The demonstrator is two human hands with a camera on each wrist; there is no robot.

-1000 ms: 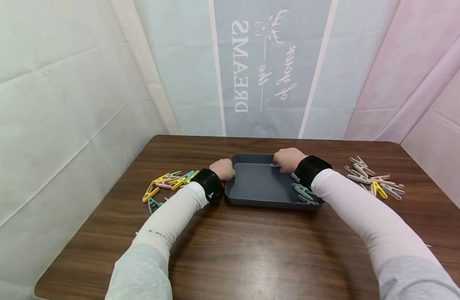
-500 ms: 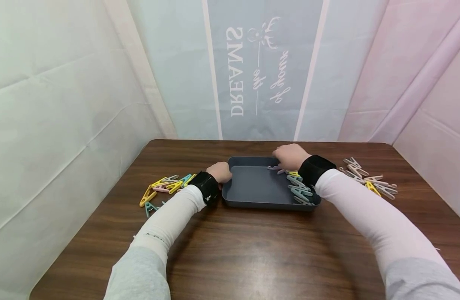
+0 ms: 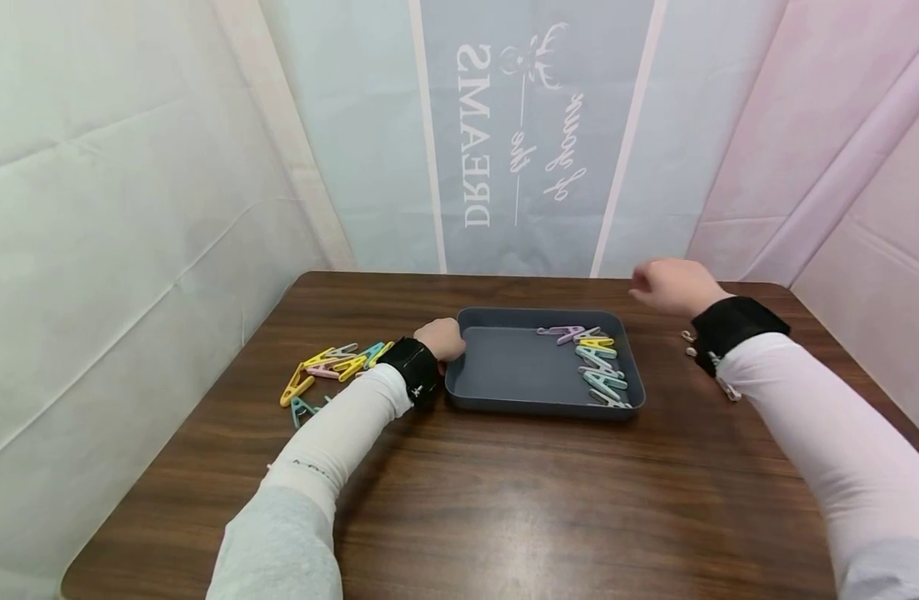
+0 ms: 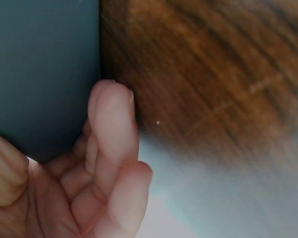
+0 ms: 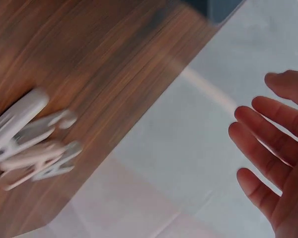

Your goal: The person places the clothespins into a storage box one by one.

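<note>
A dark grey tray (image 3: 504, 362) lies on the table. At its left edge my left hand (image 3: 440, 339) grips the wall, and the left wrist view has fingers (image 4: 113, 119) outside it and the thumb on the other side. Along the tray's right side runs a row of clothespins: a purple clothespin (image 3: 560, 331) at the back, a yellow clothespin (image 3: 597, 342), then teal clothespins (image 3: 605, 381) towards the front. My right hand (image 3: 676, 286) hovers right of the tray, holding nothing; its fingers spread loosely in the right wrist view. Grey and beige clothespins (image 5: 20, 119) lie near it.
A loose pile of yellow, pink, blue and teal clothespins (image 3: 350, 367) lies left of the tray. The right forearm (image 3: 774, 367) hides most of the right-hand pile. Fabric curtains (image 3: 377, 167) stand behind the table (image 3: 459, 500) and along its sides.
My right hand has let go of the purple clothespin in the tray's back part and moved right, off the tray. The left hand stays on the tray's left edge.
</note>
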